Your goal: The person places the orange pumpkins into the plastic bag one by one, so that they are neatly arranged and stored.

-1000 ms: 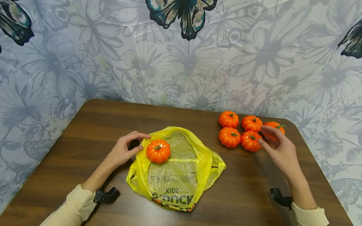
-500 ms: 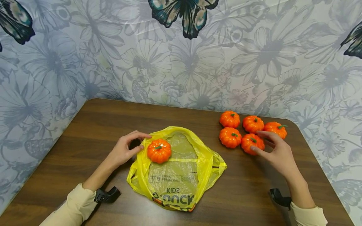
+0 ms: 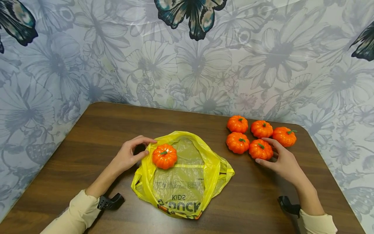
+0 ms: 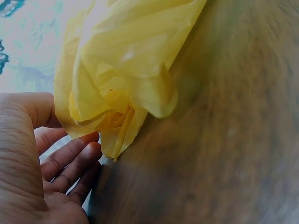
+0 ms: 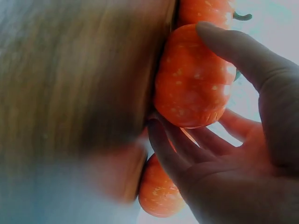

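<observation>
A yellow plastic bag (image 3: 216, 169) lies with its mouth spread on the table. One small orange pumpkin (image 3: 164, 156) sits inside it, near the left side. My left hand (image 3: 130, 152) pinches the bag's left rim between thumb and fingers; the left wrist view shows the yellow film (image 4: 126, 51) at the fingertips. At the right, my right hand (image 3: 284, 162) has thumb and fingers around the near pumpkin (image 3: 261, 149) of a group, which still rests on the table. In the right wrist view the thumb lies on this pumpkin (image 5: 194, 79) and the fingers curve along its other side.
Several more orange pumpkins stand close by: a back-left one (image 3: 237, 123), a front-left one (image 3: 238, 143), a back-middle one (image 3: 261, 129) and a right one (image 3: 284, 136). The brown wooden table (image 3: 117, 117) ends at a flower-patterned wall (image 3: 198, 71).
My right hand has moved slightly left and down from between the pumpkins, its fingers now around the near one. The left hand and bag have stayed put.
</observation>
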A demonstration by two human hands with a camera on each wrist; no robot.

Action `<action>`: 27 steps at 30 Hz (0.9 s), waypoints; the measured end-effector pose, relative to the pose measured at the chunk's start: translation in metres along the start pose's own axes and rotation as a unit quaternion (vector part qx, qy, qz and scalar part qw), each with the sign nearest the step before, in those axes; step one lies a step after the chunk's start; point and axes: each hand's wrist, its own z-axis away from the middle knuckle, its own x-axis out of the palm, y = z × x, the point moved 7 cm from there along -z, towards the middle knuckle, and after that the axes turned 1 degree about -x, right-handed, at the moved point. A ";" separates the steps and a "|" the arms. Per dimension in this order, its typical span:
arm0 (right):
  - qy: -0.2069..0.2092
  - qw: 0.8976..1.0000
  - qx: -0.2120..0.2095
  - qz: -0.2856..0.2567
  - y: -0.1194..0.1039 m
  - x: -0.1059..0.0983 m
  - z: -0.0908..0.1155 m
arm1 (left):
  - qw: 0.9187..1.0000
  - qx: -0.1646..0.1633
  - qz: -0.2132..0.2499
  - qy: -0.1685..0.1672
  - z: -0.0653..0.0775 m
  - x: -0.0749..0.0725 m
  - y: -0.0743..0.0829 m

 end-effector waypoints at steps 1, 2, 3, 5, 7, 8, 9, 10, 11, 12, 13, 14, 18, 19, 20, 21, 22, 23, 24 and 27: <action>0.001 1.000 -0.001 -0.001 0.000 0.000 0.000 | 1.000 0.000 0.001 0.000 0.000 0.000 0.000; 0.004 1.000 -0.001 -0.002 0.000 -0.001 0.000 | 1.000 0.001 0.002 0.000 0.000 0.000 0.001; 0.007 1.000 -0.002 -0.002 0.001 -0.002 0.000 | 1.000 0.002 0.002 0.000 0.000 0.000 0.001; 0.014 1.000 -0.001 -0.003 0.001 -0.003 0.000 | 1.000 0.005 0.003 -0.001 0.000 0.000 0.002; 0.021 1.000 0.002 -0.006 0.001 -0.005 0.001 | 1.000 0.006 0.004 0.000 0.000 0.000 0.002; 0.025 1.000 0.006 -0.008 0.001 -0.006 0.001 | 1.000 0.007 0.003 -0.001 0.000 0.000 0.002; 0.028 1.000 0.009 -0.009 0.000 -0.008 0.002 | 1.000 0.007 0.002 0.000 0.000 0.000 0.001; 0.031 0.999 0.011 -0.010 0.000 -0.009 0.002 | 1.000 0.007 0.002 0.000 0.000 0.000 0.001; 0.033 0.999 0.014 -0.012 -0.001 -0.010 0.002 | 1.000 0.006 0.002 0.000 -0.001 0.000 0.001; 0.036 0.999 0.015 -0.015 -0.003 -0.011 0.002 | 1.000 0.006 0.000 0.000 -0.001 0.000 0.000; 0.037 0.999 0.016 -0.018 -0.005 -0.012 0.003 | 1.000 0.005 0.000 0.000 -0.001 0.000 0.000; 0.038 0.999 0.015 -0.022 -0.007 -0.013 0.003 | 1.000 0.004 -0.001 0.000 -0.001 -0.001 0.000; 0.047 0.998 0.008 -0.034 -0.018 -0.017 0.003 | 1.000 0.001 -0.001 -0.001 -0.001 -0.001 0.000; 0.050 0.998 0.005 -0.035 -0.021 -0.018 0.004 | 1.000 0.001 0.001 -0.001 -0.001 -0.001 0.001; 0.053 0.998 0.002 -0.037 -0.024 -0.019 0.004 | 1.000 0.001 0.001 -0.001 -0.002 -0.001 0.001; 0.057 0.998 -0.001 -0.038 -0.026 -0.020 0.004 | 1.000 0.002 0.001 -0.001 -0.002 -0.001 0.002; 0.059 0.997 -0.003 -0.040 -0.029 -0.020 0.004 | 1.000 0.002 0.002 -0.001 -0.002 -0.001 0.002; 0.061 0.997 -0.004 -0.044 -0.031 -0.020 0.004 | 1.000 0.002 0.002 -0.001 -0.002 -0.002 0.003; 0.062 0.997 -0.003 -0.047 -0.033 -0.020 0.004 | 1.000 0.002 0.002 -0.002 -0.002 -0.002 0.003; 0.066 0.996 -0.001 -0.057 -0.039 -0.019 0.003 | 1.000 -0.001 0.002 -0.003 -0.002 -0.003 0.004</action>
